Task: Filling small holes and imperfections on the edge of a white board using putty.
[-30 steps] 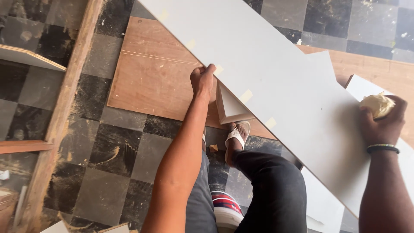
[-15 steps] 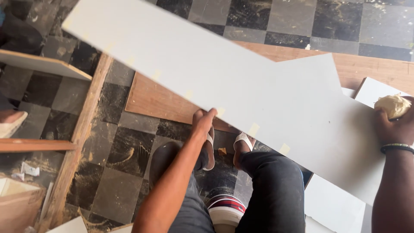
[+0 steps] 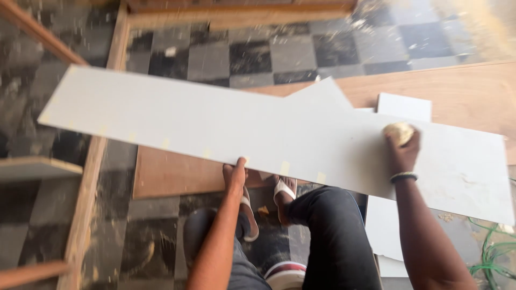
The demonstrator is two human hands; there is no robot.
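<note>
Checkered floor under the boards
Dark tiled floor [image 3: 317, 53] carries brown plywood sheet [image 3: 462, 91] far right, wooden strips [image 3: 86, 188] left, sawdust scattered.

— Kind of place?
— Woodworking shop, or a carpentry corner indoors.
— Showing it how?
— Sawdust [image 3: 484, 21] scattered over checkered tiles [image 3: 301, 53]. Plywood sheets [image 3: 457, 91] lying flat on the floor. Long white board [image 3: 215, 123] across them, offcuts [image 3: 404, 106] beside. Bare timber frames [image 3: 86, 177] at left.
— Anything else?
— Green cord [image 3: 492, 252] coiled at right.
</note>
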